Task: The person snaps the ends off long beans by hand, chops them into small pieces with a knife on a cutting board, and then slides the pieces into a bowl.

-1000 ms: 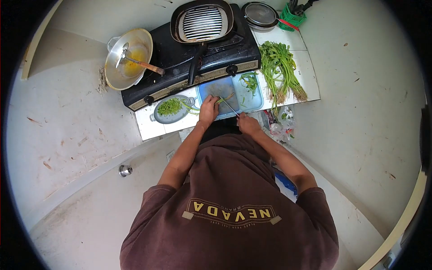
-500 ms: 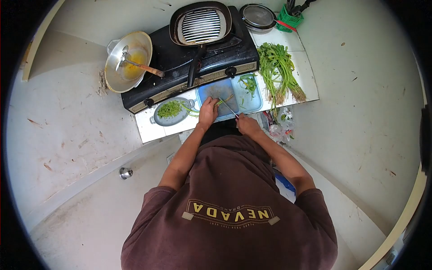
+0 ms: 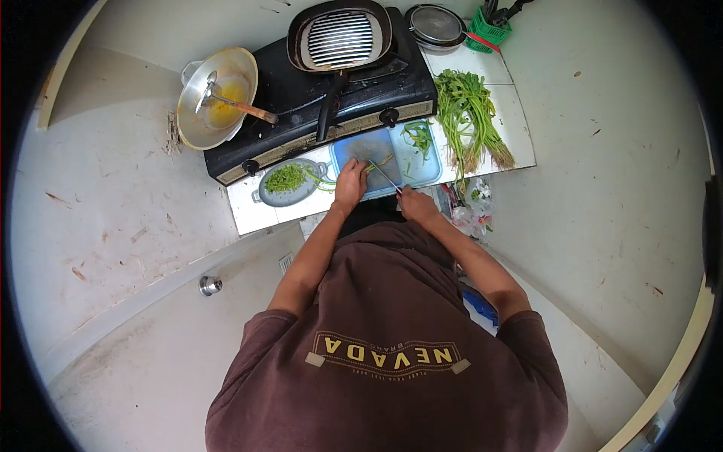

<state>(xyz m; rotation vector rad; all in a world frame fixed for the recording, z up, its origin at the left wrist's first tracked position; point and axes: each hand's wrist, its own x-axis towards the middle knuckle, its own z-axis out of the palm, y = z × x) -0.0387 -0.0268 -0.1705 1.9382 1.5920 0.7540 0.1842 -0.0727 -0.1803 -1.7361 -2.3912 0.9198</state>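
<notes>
My left hand is closed around a few green stalks, pressing them down on a grey cutting board. The root ends stick out to its right. In my right hand is a knife, its blade slanting up and left across the stalks close to my left fingers. The board lies in the left part of a light blue tray. Cut leaves lie in the tray's right part. On the left, a grey oval dish holds finely chopped greens.
A bunch of leafy greens with roots lies on the tiled counter at right. Behind the tray is a black gas stove bearing a grill pan and a wok with a ladle. Strainers and a green basket stand behind.
The knife's blade has shifted slightly up and left across the stalks, nearer my left fingers. My left hand keeps its hold. The whole view has shifted a little.
</notes>
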